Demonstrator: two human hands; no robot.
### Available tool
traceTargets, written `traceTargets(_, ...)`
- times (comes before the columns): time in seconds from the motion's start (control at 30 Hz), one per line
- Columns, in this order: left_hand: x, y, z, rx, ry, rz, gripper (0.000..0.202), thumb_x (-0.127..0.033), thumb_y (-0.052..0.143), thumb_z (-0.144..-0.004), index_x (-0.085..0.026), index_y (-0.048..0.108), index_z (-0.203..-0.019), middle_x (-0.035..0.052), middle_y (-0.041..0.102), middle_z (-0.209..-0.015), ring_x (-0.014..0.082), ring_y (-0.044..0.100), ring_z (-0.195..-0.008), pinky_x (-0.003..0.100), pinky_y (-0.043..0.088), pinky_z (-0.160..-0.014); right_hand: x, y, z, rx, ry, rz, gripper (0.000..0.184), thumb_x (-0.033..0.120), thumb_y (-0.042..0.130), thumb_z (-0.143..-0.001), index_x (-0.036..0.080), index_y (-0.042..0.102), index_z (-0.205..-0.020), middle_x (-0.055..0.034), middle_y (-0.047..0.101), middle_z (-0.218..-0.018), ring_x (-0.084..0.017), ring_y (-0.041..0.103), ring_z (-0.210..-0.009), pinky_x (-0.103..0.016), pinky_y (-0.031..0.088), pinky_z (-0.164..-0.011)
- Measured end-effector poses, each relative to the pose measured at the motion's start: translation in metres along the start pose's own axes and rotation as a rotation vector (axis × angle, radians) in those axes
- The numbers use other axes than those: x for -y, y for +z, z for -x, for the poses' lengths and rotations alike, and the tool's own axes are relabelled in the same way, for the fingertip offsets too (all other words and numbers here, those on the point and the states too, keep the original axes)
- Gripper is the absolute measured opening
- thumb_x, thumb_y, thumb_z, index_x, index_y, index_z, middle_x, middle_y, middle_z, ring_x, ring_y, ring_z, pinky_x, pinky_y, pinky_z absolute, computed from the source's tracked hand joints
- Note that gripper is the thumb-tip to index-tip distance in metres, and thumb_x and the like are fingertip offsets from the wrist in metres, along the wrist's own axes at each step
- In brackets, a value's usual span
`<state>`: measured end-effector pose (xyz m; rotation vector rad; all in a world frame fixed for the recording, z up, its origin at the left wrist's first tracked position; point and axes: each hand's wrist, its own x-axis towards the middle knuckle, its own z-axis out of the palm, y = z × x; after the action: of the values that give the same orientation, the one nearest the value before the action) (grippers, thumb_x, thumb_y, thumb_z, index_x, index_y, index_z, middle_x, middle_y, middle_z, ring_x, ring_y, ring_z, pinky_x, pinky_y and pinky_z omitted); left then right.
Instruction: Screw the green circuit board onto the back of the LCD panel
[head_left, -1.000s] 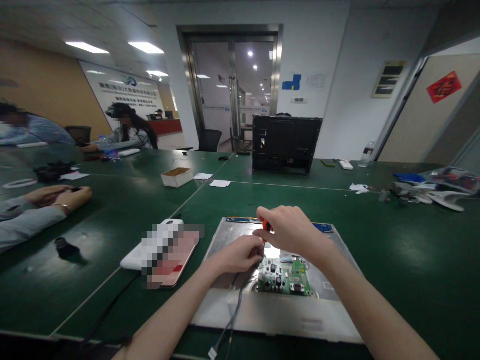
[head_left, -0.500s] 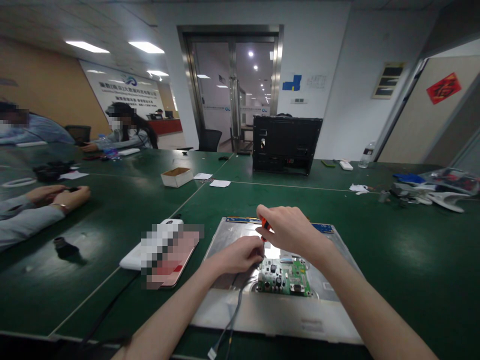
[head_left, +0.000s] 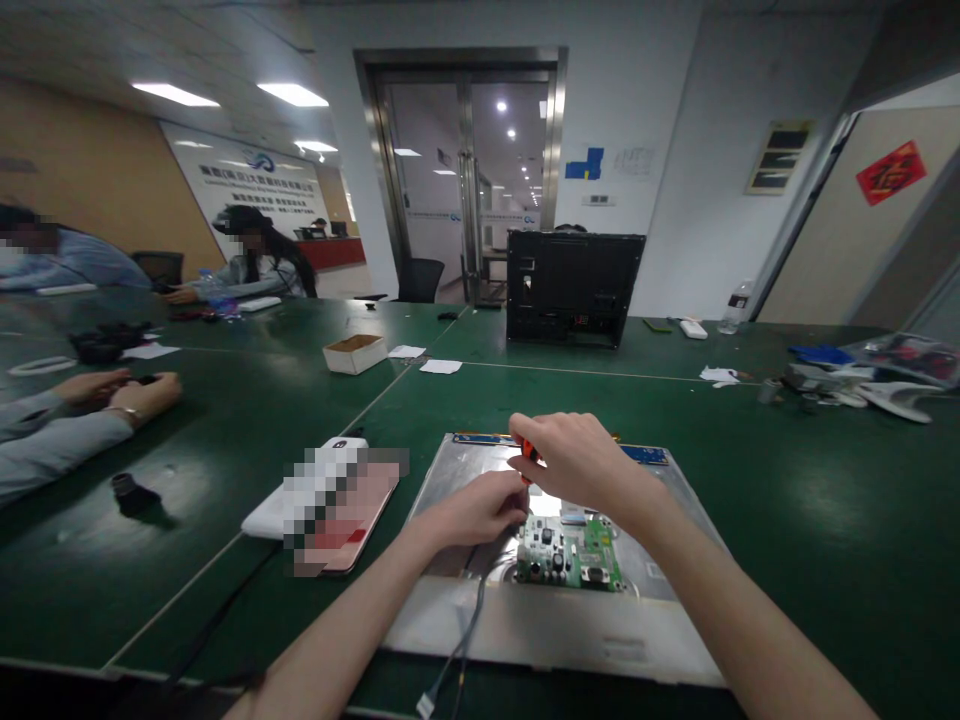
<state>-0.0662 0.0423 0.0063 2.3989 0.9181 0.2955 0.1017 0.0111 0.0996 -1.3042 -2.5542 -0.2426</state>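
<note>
Right hand (head_left: 576, 462), as I see it from the head view, is closed around the orange-handled screwdriver (head_left: 529, 452), whose tip points down at the top left corner of the green circuit board (head_left: 571, 551); left hand (head_left: 480, 508) is curled just beside that tip, fingertips pinched together at the board's edge, though I cannot tell what they hold. Largest item: the green bench (head_left: 787, 470), which carries everything. On it, straight ahead of me, lies the flat metal panel (head_left: 555, 625), with the circuit board mounted on its middle. A black monitor housing (head_left: 573, 288) stands upright further back. Left of the panel rests a pink phone (head_left: 352, 525), partly over a white device (head_left: 264, 520). A grey cable (head_left: 463, 640) runs from the board toward the near edge. Far left, another person's hands (head_left: 124, 390) rest on the bench, near a small black part (head_left: 126, 490).
</note>
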Motion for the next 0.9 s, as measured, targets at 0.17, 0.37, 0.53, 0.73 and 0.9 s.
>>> traceTargets(0.17,0.0002,0.0000,-0.0001,-0.012,0.043,0.022,0.013,-0.007,0.053,-0.076,-0.017,0.059,-0.083,0.0019,0.064,-0.085,0.0169,0.056,-0.079,0.025,0.043,-0.069,0.0002,-0.0001,0.0016,-0.009,-0.026,-0.071,0.011,0.021,0.049,-0.079,0.020,0.051,-0.091,-0.0010,0.065,-0.079,-0.012,0.050,-0.060,-0.028,0.014,-0.050)
traceTargets(0.37,0.0026,0.0010,-0.0008,0.000,0.031,0.019,0.013,-0.008,0.053,-0.076,-0.017,0.059,-0.084,0.0021,0.063,-0.084,0.0169,0.056,-0.077,0.025,0.042,-0.068,0.0004,-0.0001,0.0017,-0.040,-0.005,-0.039,0.010,0.025,0.048,-0.082,0.020,0.051,-0.090,-0.0004,0.065,-0.077,-0.011,0.048,-0.058,-0.028,0.013,-0.049)
traceTargets(0.53,0.0012,0.0004,-0.0003,0.002,0.018,0.009,0.012,-0.009,0.053,-0.077,-0.016,0.059,-0.084,0.0022,0.062,-0.082,0.0170,0.056,-0.075,0.025,0.042,-0.066,0.0004,-0.0015,0.0014,-0.038,-0.008,-0.033,0.008,0.025,0.048,-0.082,0.021,0.050,-0.089,0.0001,0.065,-0.077,-0.011,0.049,-0.058,-0.028,0.014,-0.049)
traceTargets(0.73,0.0006,0.0006,-0.0004,0.008,0.010,0.003,0.013,-0.007,0.053,-0.077,-0.017,0.060,-0.083,0.0021,0.064,-0.085,0.0179,0.057,-0.080,0.026,0.042,-0.070,0.0012,-0.0013,0.0018,-0.034,-0.011,-0.015,0.008,0.026,0.050,-0.082,0.021,0.050,-0.088,0.0001,0.066,-0.076,-0.012,0.051,-0.059,-0.028,0.014,-0.048)
traceTargets(0.9,0.0036,0.0023,-0.0012,-0.002,0.026,0.006,0.015,-0.006,0.053,-0.076,-0.016,0.060,-0.085,0.0022,0.064,-0.086,0.0178,0.057,-0.081,0.026,0.043,-0.071,-0.0011,-0.0006,0.0023,-0.038,-0.019,-0.023,0.010,0.029,0.051,-0.082,0.021,0.051,-0.088,-0.0009,0.067,-0.077,-0.013,0.053,-0.061,-0.028,0.014,-0.049)
